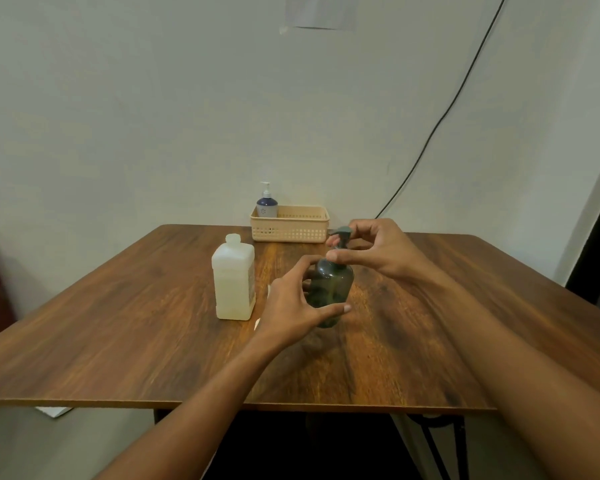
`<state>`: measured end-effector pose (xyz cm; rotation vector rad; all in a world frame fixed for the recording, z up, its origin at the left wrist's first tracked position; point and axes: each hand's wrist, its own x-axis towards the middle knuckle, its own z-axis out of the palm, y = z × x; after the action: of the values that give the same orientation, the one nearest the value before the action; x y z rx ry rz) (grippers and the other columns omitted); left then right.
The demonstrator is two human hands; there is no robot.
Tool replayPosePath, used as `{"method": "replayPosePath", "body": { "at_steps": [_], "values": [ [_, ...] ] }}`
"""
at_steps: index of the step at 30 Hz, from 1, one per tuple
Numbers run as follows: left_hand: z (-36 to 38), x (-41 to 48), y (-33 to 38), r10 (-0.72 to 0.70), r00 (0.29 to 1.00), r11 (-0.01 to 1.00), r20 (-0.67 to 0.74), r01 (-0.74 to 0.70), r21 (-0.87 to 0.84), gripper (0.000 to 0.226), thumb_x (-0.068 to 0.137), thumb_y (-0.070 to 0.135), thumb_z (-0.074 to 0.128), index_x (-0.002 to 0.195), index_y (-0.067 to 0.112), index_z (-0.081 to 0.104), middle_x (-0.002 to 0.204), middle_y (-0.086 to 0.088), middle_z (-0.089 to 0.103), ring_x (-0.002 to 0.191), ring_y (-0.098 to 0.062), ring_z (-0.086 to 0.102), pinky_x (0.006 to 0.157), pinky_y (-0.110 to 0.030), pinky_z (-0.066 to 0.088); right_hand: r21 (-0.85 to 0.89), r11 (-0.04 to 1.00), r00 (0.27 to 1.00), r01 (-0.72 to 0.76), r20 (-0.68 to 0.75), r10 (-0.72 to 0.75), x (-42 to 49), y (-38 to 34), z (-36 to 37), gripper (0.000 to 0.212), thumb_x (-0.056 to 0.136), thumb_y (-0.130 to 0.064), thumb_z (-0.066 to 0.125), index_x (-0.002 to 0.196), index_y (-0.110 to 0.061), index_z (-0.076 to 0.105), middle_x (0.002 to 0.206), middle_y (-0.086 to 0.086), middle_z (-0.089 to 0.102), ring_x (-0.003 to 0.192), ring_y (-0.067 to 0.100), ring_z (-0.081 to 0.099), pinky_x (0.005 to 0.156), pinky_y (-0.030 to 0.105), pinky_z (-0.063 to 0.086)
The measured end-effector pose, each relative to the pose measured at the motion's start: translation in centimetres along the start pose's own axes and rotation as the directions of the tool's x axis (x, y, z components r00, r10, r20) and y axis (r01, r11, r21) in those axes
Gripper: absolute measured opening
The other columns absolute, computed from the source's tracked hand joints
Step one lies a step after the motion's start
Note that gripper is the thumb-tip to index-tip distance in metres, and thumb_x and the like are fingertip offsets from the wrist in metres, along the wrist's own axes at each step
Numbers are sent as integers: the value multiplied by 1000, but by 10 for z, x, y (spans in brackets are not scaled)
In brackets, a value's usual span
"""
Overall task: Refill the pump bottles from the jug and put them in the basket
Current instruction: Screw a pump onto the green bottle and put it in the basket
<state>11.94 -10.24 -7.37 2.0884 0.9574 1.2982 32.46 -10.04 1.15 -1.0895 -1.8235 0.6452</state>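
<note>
Bottles, two: green bottle point(333, 282) in left fingers point(326, 310), right fingers point(347, 255) pinching its pump point(341, 233); blue bottle point(266, 204) in basket point(291, 233); one jug point(234, 282).

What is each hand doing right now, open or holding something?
Left hand: grips the body of the green pump bottle.
Right hand: pinches that bottle's pump top.

Table point(118, 323) — wood-grain top, smooth, slight sheen. Jug point(234, 282) — milky translucent plastic. Green bottle point(333, 282): tinted see-through plastic, glossy. Basket point(290, 225): beige perforated plastic, matt.
</note>
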Motion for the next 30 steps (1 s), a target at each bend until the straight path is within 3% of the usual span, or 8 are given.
{"method": "replayPosePath", "body": {
  "at_steps": [3, 5, 8, 11, 15, 19, 24, 30],
  "values": [
    [2, -1, 1, 2, 1000, 1000, 5, -2, -5, 86, 69, 49, 90, 142, 42, 44, 135, 12, 61, 117, -3, 57, 94, -21, 53, -52, 998, 995, 42, -83, -46, 0, 3, 13, 29, 74, -45, 92, 90, -30, 73, 102, -9, 80, 98, 9, 75, 79, 20, 62],
    [2, 0, 1, -3, 1000, 1000, 14, 4, -19, 83, 70, 50, 90, 139, 43, 46, 129, 18, 61, 118, -6, 60, 94, -21, 54, -47, 999, 999, 13, -47, -15, 0, 4, 12, 37, 77, -50, 89, 103, -31, 72, 112, -11, 77, 108, 9, 72, 86, 24, 62],
    [0, 2, 1, -17, 1000, 1000, 10, 17, -11, 78, 69, 53, 89, 134, 42, 48, 122, 24, 59, 114, -5, 62, 95, -23, 56, 69, 996, 984, -49, 172, 36, -3, 5, -3, 42, 90, -45, 77, 130, -31, 71, 136, -11, 70, 128, 13, 66, 101, 32, 58],
    [-1, 3, 2, -15, 1000, 1000, 1, 15, -1, 79, 68, 53, 90, 134, 39, 50, 126, 19, 61, 113, -6, 62, 94, -25, 55, 100, 994, 968, -52, 251, 26, -4, 6, -15, 34, 95, -37, 76, 128, -29, 76, 141, -12, 68, 133, 10, 63, 104, 30, 57],
    [-1, 1, 3, 2, 1000, 1000, 11, -2, -11, 79, 68, 50, 90, 135, 37, 50, 129, 13, 62, 114, -8, 62, 91, -21, 56, -38, 999, 993, -24, 115, 28, 0, 5, -11, 35, 81, -47, 88, 111, -29, 81, 119, -12, 78, 118, 7, 71, 101, 36, 56],
    [1, 2, 4, 10, 1000, 1000, 11, -10, -9, 82, 69, 53, 89, 138, 38, 48, 130, 12, 63, 110, -2, 60, 87, -14, 53, -91, 996, 999, -2, -44, -2, -1, 8, 8, 37, 77, -49, 89, 102, -27, 73, 103, -15, 79, 98, 1, 74, 77, 19, 57],
    [-1, 4, 3, -2, 1000, 999, 9, 3, -38, 79, 66, 58, 89, 133, 40, 50, 120, 23, 62, 104, 4, 62, 82, -11, 53, 105, 991, 983, -89, 170, 70, -6, 3, -8, 46, 93, -44, 76, 134, -24, 70, 134, -6, 72, 128, 16, 67, 103, 40, 57],
    [4, 4, 1, 4, 1000, 1000, 6, -4, -20, 80, 65, 62, 88, 131, 43, 49, 119, 27, 59, 105, 1, 62, 81, -10, 52, 75, 994, 991, -84, 112, 75, -6, 4, -12, 39, 83, -35, 84, 119, -19, 79, 125, -5, 77, 123, 10, 69, 108, 41, 54]
  ]
}}
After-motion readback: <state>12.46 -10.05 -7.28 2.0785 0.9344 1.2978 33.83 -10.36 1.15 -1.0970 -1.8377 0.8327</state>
